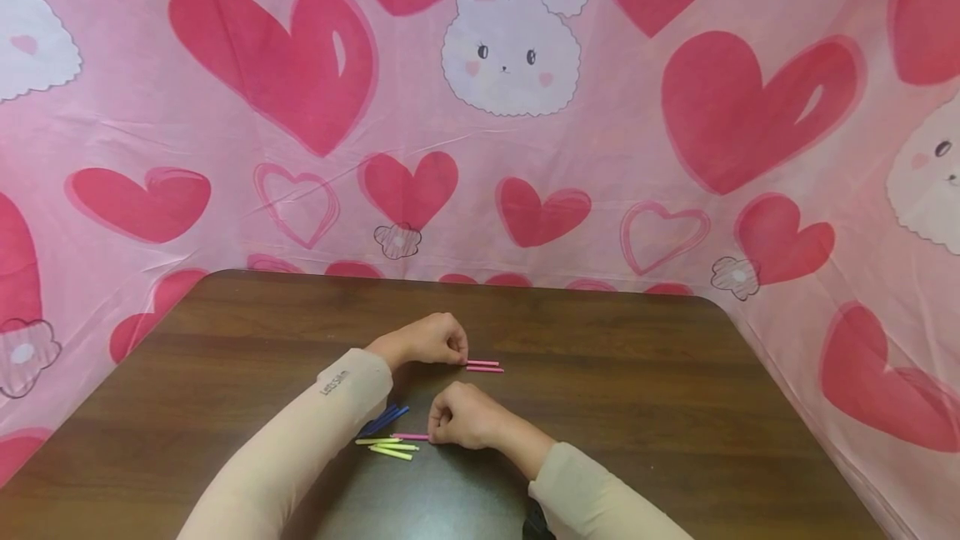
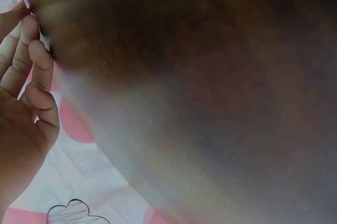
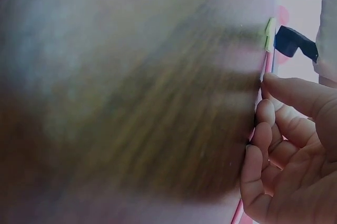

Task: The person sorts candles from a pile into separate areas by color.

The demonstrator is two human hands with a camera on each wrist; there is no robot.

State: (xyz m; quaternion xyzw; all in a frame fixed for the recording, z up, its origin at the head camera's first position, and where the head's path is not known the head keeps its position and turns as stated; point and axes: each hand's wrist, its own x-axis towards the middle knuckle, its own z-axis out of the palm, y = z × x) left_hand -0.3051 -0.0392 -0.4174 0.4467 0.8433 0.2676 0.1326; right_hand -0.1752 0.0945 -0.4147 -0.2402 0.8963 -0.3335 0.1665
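Toward the middle of the table, my left hand has its thumb and index fingertips together at the left end of a thin pink stick. A second pink stick lies parallel just below it. Nearer to me, my right hand pinches the right end of another pink stick. That stick's far end lies by several yellow-green sticks. Several dark blue sticks lie just behind these, partly hidden by the left sleeve. In the right wrist view, the thumb and fingers meet on the pink stick.
The brown wood-grain table has rounded far corners. A pink cloth with hearts and rabbits hangs behind and beside it. Something black shows by the right sleeve at the bottom.
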